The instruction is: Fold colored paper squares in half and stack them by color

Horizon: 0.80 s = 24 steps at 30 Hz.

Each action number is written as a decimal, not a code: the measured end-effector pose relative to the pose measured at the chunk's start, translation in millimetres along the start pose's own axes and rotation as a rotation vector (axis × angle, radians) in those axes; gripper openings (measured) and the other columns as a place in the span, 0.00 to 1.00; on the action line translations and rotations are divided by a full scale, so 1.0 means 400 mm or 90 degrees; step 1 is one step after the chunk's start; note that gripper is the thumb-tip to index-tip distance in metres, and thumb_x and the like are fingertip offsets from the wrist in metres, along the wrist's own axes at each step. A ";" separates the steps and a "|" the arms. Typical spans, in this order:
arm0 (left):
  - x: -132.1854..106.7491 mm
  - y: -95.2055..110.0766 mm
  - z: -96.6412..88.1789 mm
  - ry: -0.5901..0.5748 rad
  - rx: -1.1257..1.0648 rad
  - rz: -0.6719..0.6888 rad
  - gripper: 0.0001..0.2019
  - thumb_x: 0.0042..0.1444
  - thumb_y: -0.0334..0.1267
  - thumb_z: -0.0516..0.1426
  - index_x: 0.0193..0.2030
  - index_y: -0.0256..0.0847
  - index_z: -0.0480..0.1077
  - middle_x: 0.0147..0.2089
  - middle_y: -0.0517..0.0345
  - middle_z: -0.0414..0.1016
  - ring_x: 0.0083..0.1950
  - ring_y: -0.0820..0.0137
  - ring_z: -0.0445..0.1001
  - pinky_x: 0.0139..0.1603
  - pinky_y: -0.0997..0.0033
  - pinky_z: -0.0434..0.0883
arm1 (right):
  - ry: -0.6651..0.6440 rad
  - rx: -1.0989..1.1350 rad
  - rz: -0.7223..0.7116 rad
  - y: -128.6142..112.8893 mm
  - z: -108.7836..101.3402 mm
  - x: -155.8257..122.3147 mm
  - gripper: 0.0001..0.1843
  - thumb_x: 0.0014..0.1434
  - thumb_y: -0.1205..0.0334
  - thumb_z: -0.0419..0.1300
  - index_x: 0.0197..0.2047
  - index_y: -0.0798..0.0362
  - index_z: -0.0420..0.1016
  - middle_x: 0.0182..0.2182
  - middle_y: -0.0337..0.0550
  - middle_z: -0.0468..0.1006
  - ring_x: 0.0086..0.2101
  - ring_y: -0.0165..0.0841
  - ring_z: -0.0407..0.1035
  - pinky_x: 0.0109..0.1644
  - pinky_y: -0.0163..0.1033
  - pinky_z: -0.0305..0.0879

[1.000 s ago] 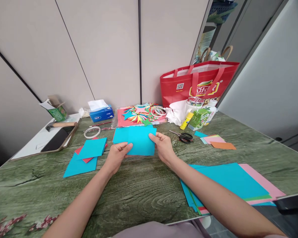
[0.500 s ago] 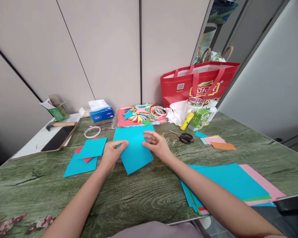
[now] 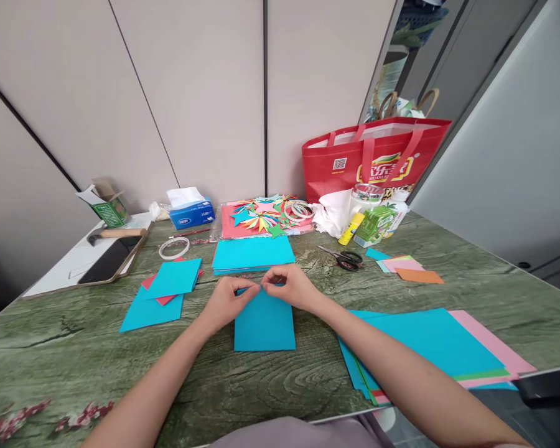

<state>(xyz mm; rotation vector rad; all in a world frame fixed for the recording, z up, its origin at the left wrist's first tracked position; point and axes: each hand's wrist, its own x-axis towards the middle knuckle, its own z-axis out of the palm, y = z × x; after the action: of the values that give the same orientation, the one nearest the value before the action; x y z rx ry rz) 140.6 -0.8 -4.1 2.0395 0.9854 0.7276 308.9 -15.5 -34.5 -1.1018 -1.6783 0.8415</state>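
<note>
Blue paper (image 3: pixel 264 322), far edge in both hands (image 3: pixel 295 287), near blue stack (image 3: pixel 254 252)

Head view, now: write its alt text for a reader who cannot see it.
A person's left hand and right hand pinch the far edge of a blue paper sheet over a green wood-grain table. Beyond it lies a blue paper stack; black-handled scissors lie to the right, a red bag stands behind.
</note>
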 end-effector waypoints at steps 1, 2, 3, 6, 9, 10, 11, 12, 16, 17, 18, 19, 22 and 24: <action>0.001 -0.001 -0.002 0.007 -0.012 -0.004 0.12 0.48 0.41 0.55 0.20 0.39 0.74 0.20 0.61 0.72 0.23 0.70 0.65 0.23 0.75 0.57 | 0.004 -0.007 -0.002 0.000 -0.002 0.001 0.07 0.44 0.68 0.56 0.24 0.52 0.75 0.23 0.37 0.76 0.26 0.30 0.68 0.31 0.34 0.62; 0.002 -0.002 -0.004 0.016 -0.030 -0.009 0.12 0.47 0.41 0.56 0.19 0.39 0.74 0.20 0.60 0.72 0.23 0.70 0.65 0.23 0.75 0.58 | 0.009 -0.015 -0.002 -0.001 -0.004 0.003 0.07 0.44 0.68 0.56 0.24 0.53 0.75 0.23 0.37 0.76 0.27 0.30 0.68 0.32 0.34 0.62; 0.003 -0.004 -0.008 0.024 -0.048 -0.016 0.11 0.46 0.41 0.57 0.19 0.39 0.74 0.20 0.60 0.72 0.23 0.69 0.65 0.24 0.74 0.59 | 0.016 -0.023 0.000 -0.002 -0.007 0.005 0.07 0.44 0.68 0.56 0.23 0.53 0.75 0.24 0.38 0.76 0.27 0.30 0.68 0.32 0.34 0.61; 0.007 -0.012 -0.020 0.051 -0.086 -0.036 0.09 0.43 0.41 0.59 0.20 0.39 0.75 0.21 0.60 0.73 0.24 0.68 0.67 0.24 0.73 0.61 | 0.043 -0.033 0.023 0.005 -0.022 0.012 0.06 0.44 0.67 0.55 0.22 0.54 0.74 0.23 0.38 0.76 0.25 0.30 0.66 0.29 0.33 0.60; 0.011 -0.019 -0.031 0.086 -0.085 -0.048 0.09 0.42 0.42 0.59 0.20 0.38 0.75 0.22 0.60 0.74 0.26 0.66 0.69 0.25 0.73 0.62 | 0.065 -0.029 0.053 0.025 -0.042 0.023 0.06 0.44 0.65 0.56 0.22 0.55 0.74 0.20 0.38 0.74 0.22 0.28 0.64 0.26 0.32 0.58; 0.012 -0.021 -0.034 0.096 -0.073 -0.052 0.09 0.42 0.42 0.59 0.20 0.39 0.75 0.22 0.60 0.74 0.27 0.65 0.70 0.25 0.72 0.63 | 0.077 -0.035 0.059 0.032 -0.049 0.026 0.06 0.44 0.65 0.56 0.22 0.55 0.74 0.20 0.38 0.74 0.22 0.28 0.64 0.26 0.32 0.58; 0.012 -0.023 -0.037 0.104 -0.057 -0.055 0.10 0.43 0.43 0.58 0.21 0.39 0.75 0.24 0.60 0.75 0.28 0.64 0.71 0.26 0.71 0.64 | 0.093 -0.045 0.065 0.038 -0.055 0.030 0.06 0.43 0.65 0.56 0.22 0.56 0.73 0.20 0.38 0.74 0.22 0.28 0.64 0.26 0.32 0.58; 0.013 -0.025 -0.039 0.109 -0.036 -0.058 0.11 0.44 0.44 0.58 0.23 0.39 0.75 0.26 0.60 0.76 0.30 0.63 0.72 0.28 0.70 0.66 | 0.111 -0.047 0.075 0.042 -0.060 0.033 0.05 0.42 0.64 0.57 0.21 0.56 0.73 0.20 0.38 0.74 0.22 0.28 0.65 0.27 0.33 0.59; 0.014 -0.029 -0.041 0.134 0.020 -0.055 0.12 0.46 0.45 0.56 0.28 0.40 0.76 0.35 0.59 0.78 0.38 0.60 0.74 0.37 0.67 0.69 | 0.132 0.112 0.148 0.039 -0.057 0.036 0.12 0.46 0.54 0.57 0.27 0.57 0.72 0.24 0.42 0.75 0.25 0.30 0.67 0.28 0.34 0.63; 0.014 -0.030 -0.038 0.138 0.025 -0.052 0.12 0.46 0.45 0.56 0.30 0.40 0.76 0.36 0.58 0.78 0.39 0.60 0.74 0.38 0.67 0.69 | 0.114 0.152 0.159 0.035 -0.050 0.034 0.15 0.48 0.51 0.57 0.29 0.56 0.72 0.25 0.42 0.75 0.25 0.30 0.67 0.27 0.34 0.63; 0.013 -0.030 -0.034 0.140 0.026 -0.049 0.13 0.46 0.45 0.55 0.31 0.40 0.76 0.37 0.58 0.78 0.40 0.61 0.74 0.40 0.67 0.69 | 0.087 0.167 0.162 0.031 -0.043 0.030 0.17 0.48 0.49 0.56 0.31 0.56 0.72 0.24 0.41 0.74 0.24 0.29 0.66 0.25 0.33 0.62; 0.012 -0.030 -0.030 0.139 0.026 -0.048 0.12 0.47 0.45 0.55 0.31 0.40 0.76 0.37 0.58 0.78 0.39 0.61 0.74 0.40 0.66 0.70 | 0.054 0.155 0.156 0.027 -0.035 0.026 0.18 0.47 0.48 0.57 0.32 0.56 0.72 0.22 0.39 0.72 0.22 0.27 0.63 0.23 0.31 0.59; 0.010 -0.028 -0.021 0.146 0.025 -0.051 0.12 0.46 0.43 0.55 0.30 0.40 0.76 0.36 0.58 0.78 0.39 0.62 0.74 0.40 0.66 0.70 | -0.034 0.085 0.120 0.020 -0.016 0.015 0.17 0.45 0.49 0.60 0.27 0.57 0.72 0.15 0.31 0.60 0.17 0.22 0.51 0.19 0.29 0.47; 0.011 -0.027 -0.020 0.155 0.024 -0.057 0.11 0.45 0.42 0.55 0.28 0.39 0.76 0.35 0.57 0.78 0.38 0.62 0.75 0.39 0.67 0.70 | -0.048 0.072 0.101 0.018 -0.012 0.011 0.17 0.46 0.49 0.60 0.24 0.57 0.69 0.14 0.30 0.55 0.17 0.21 0.46 0.19 0.30 0.43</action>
<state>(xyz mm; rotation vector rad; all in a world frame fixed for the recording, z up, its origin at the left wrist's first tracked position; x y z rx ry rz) 132.6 10.5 -7.6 1.9561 1.2281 0.9301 314.9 -8.7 -37.7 -1.1473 -1.5984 1.0773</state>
